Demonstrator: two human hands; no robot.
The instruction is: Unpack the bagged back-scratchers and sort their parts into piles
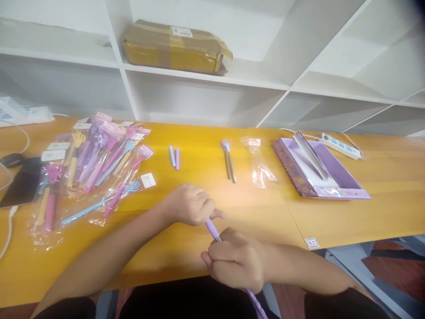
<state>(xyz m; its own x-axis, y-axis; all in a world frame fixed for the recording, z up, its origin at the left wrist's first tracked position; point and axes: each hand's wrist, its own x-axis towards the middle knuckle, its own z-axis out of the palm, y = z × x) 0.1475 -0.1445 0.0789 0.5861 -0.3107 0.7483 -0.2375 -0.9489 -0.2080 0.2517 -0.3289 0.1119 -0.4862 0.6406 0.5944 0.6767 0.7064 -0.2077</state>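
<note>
My left hand [192, 204] is closed round the upper end of a light purple back scratcher grip [212, 229]. Just below it, my right hand [236, 260] is wrapped round the metal shaft, of which a short bit shows between the hands. A purple length comes out under my right fist toward my lap; its end is out of view. Ahead of my hands lie two loose grip sleeves [172, 156], one blue and one purple. To their right rest back scratchers [229, 161] with bare metal rods and pale claw heads.
Bagged back scratchers [99, 164] are heaped at left beside a dark phone-like slab [21, 182]. A clear plastic bag [260, 164] and an open purple box [345, 170] lie at right. Behind are a power strip [341, 146] and a taped carton [172, 48] on the white shelf [206, 99].
</note>
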